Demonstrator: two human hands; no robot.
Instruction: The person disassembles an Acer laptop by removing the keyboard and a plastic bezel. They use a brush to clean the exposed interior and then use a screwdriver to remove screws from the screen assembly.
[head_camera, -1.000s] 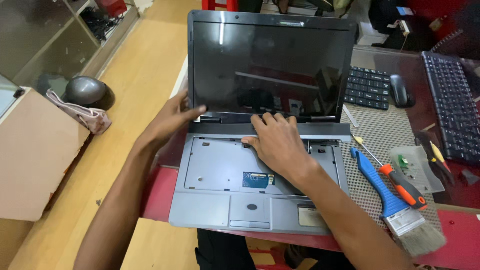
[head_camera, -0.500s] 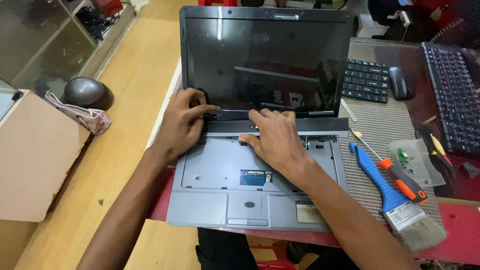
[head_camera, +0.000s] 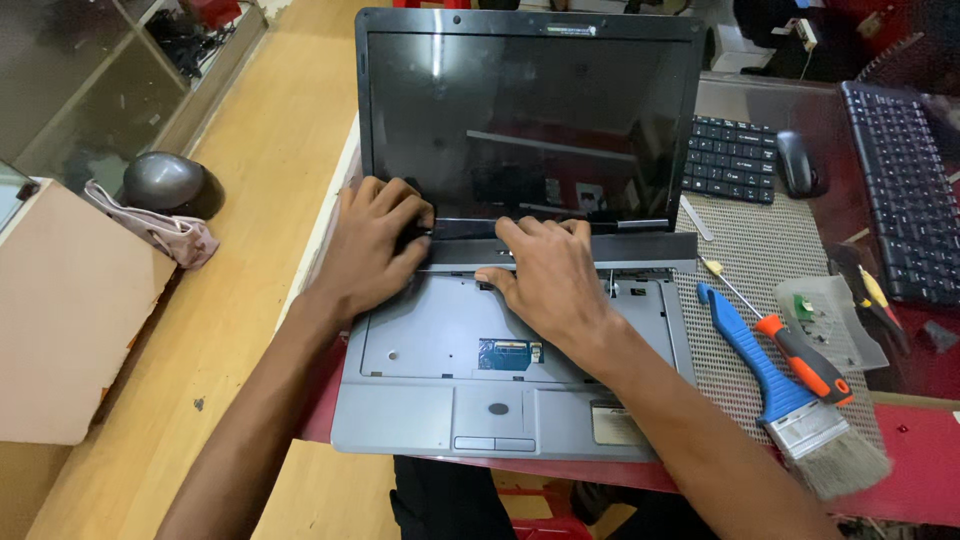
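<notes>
**Pressing at the hinge strip of a stripped laptop**

Looking down from the head camera, I saw the laptop (head_camera: 520, 300) open on the red table (head_camera: 930, 470), its long axis running left to right, the dark screen (head_camera: 530, 120) upright at the far side and the grey base with the touchpad toward me. The keyboard was out of it, so the bare grey tray showed, with a small blue rectangular label (head_camera: 510, 353) near its middle and a pale rectangular sticker (head_camera: 615, 422) on the palm rest at the front right.

My left hand (head_camera: 375, 250) lay at the left hinge corner, fingers curled and pressing on the black strip (head_camera: 640, 248) below the screen. My right hand (head_camera: 550, 275) lay flat over the middle of that strip, fingers spread and bent at the tips; I could not tell whether they gripped its edge or only pushed on it.

To the right, on a mesh mat (head_camera: 760, 250), lay a blue-handled brush (head_camera: 790, 400) and an orange-handled screwdriver (head_camera: 790, 350), both pointing away to the upper left. A loose black keyboard (head_camera: 730, 158) and a mouse (head_camera: 797, 163) sat beyond them.
</notes>
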